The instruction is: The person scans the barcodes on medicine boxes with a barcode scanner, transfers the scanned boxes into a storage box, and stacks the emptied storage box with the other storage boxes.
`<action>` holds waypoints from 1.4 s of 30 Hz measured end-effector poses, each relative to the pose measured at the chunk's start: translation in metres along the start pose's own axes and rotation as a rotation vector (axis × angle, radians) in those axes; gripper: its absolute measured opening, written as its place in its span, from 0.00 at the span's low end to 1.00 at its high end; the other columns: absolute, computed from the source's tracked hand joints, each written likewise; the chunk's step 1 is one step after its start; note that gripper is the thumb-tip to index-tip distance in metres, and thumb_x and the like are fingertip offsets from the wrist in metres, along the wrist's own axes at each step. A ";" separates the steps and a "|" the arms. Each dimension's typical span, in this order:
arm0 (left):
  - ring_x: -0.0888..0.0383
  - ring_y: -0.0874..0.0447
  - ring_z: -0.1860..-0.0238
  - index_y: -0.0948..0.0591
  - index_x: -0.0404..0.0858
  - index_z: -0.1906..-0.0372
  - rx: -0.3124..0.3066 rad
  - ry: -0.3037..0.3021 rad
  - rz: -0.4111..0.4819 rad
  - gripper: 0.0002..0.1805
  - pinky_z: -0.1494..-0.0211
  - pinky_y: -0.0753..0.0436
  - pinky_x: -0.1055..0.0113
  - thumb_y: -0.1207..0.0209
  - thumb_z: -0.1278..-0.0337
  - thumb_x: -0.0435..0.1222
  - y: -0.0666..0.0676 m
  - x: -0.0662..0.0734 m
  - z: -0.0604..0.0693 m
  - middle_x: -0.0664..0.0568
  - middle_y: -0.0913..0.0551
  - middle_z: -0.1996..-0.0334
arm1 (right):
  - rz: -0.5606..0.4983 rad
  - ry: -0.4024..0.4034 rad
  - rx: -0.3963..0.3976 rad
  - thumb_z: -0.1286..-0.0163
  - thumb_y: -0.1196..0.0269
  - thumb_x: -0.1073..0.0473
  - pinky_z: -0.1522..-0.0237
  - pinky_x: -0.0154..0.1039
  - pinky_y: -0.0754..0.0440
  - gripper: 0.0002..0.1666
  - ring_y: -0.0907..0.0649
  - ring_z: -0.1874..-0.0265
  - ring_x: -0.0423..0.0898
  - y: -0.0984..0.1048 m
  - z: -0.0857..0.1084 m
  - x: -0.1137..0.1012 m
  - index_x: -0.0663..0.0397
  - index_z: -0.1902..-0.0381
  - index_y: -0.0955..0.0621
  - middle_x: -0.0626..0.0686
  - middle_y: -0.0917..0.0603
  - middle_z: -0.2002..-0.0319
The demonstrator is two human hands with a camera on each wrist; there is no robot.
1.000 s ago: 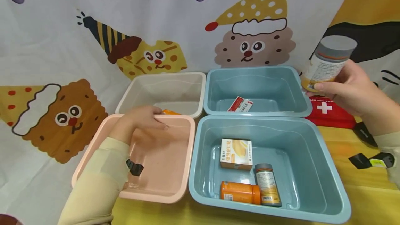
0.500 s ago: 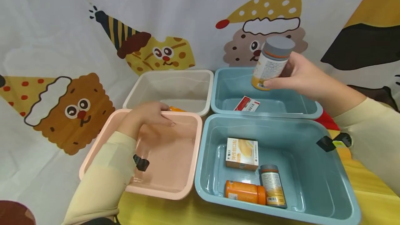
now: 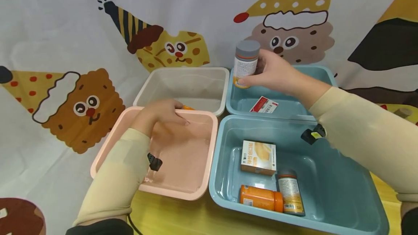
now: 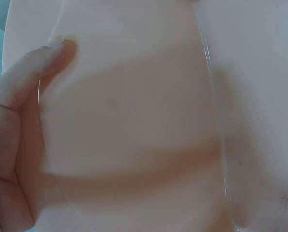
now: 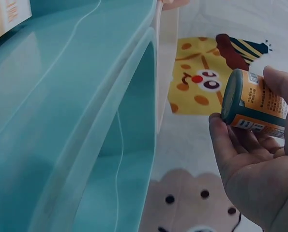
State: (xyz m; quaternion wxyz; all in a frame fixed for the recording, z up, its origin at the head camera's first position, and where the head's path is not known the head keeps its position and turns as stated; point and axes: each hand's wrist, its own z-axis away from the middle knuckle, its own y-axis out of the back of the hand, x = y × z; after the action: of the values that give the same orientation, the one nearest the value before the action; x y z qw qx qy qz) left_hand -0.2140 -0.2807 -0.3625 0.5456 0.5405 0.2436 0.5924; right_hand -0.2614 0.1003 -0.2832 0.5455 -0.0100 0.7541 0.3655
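Note:
My right hand [image 3: 277, 71] holds a grey-capped pill bottle [image 3: 246, 62] upright above the left edge of the back blue bin [image 3: 326, 73]. In the right wrist view, thumb and fingers curl round this bottle [image 5: 260, 104], its dark base toward the camera. My left hand [image 3: 162, 113] grips the back rim of the pink bin [image 3: 196, 193]. Its thumb [image 4: 52, 58] lies on the bin's inner wall; the other fingers go over the rim and are mostly hidden. Behind it stands the beige bin [image 3: 183, 71], where a bit of an orange thing [image 3: 188, 107] shows.
The front blue bin [image 3: 339, 191] contains a bandage box [image 3: 258, 155], an orange bottle [image 3: 261, 197] and another grey-capped bottle [image 3: 290, 193]. A red-and-white box [image 3: 264, 104] lies in the back blue bin. A printed cloth [image 3: 81, 39] hangs behind the bins.
My right hand has carried the pill bottle leftward, from beyond the right of the back blue bin to its left edge. The left hand stays on the pink bin's rim. The head view has shifted slightly.

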 end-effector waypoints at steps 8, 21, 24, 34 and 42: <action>0.50 0.16 0.53 0.12 0.42 0.46 -0.003 0.006 -0.059 0.31 0.43 0.19 0.49 0.26 0.49 0.59 0.001 0.003 -0.001 0.53 0.12 0.53 | -0.003 -0.014 -0.031 0.36 0.21 0.54 0.39 0.51 0.19 0.44 0.16 0.42 0.52 -0.029 -0.032 -0.011 0.54 0.28 0.30 0.55 0.17 0.38; 0.49 0.16 0.51 0.13 0.42 0.46 -0.011 0.008 -0.116 0.32 0.42 0.19 0.48 0.27 0.48 0.61 0.002 0.004 -0.003 0.52 0.12 0.52 | 0.026 0.009 0.028 0.40 0.21 0.56 0.42 0.50 0.19 0.41 0.16 0.45 0.51 -0.066 -0.062 -0.004 0.55 0.32 0.26 0.55 0.15 0.42; 0.49 0.16 0.50 0.12 0.42 0.45 -0.009 0.006 -0.116 0.33 0.41 0.19 0.48 0.27 0.48 0.61 0.002 0.004 -0.003 0.52 0.12 0.51 | 0.007 -0.002 0.036 0.39 0.21 0.55 0.41 0.50 0.20 0.42 0.17 0.43 0.52 -0.070 -0.065 -0.005 0.55 0.31 0.26 0.55 0.16 0.41; 0.51 0.16 0.56 0.12 0.45 0.52 0.001 0.008 -0.127 0.29 0.48 0.18 0.51 0.27 0.50 0.62 0.003 0.006 -0.001 0.54 0.12 0.57 | -0.102 -0.037 0.043 0.31 0.24 0.56 0.36 0.51 0.22 0.39 0.19 0.37 0.51 -0.079 -0.067 -0.004 0.55 0.29 0.30 0.54 0.19 0.35; 0.51 0.16 0.56 0.12 0.43 0.50 0.000 0.003 -0.107 0.31 0.47 0.18 0.50 0.27 0.50 0.62 0.003 0.005 0.000 0.53 0.12 0.56 | -0.138 -0.037 0.102 0.29 0.26 0.57 0.36 0.48 0.20 0.38 0.21 0.31 0.52 -0.080 -0.065 -0.005 0.53 0.28 0.31 0.53 0.24 0.28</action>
State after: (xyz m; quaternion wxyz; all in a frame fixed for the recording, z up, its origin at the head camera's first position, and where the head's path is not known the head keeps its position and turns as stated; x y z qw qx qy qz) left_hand -0.2143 -0.2765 -0.3580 0.5760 0.5258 0.2730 0.5632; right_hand -0.2791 0.0030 -0.3137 0.5829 -0.0275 0.7592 0.2882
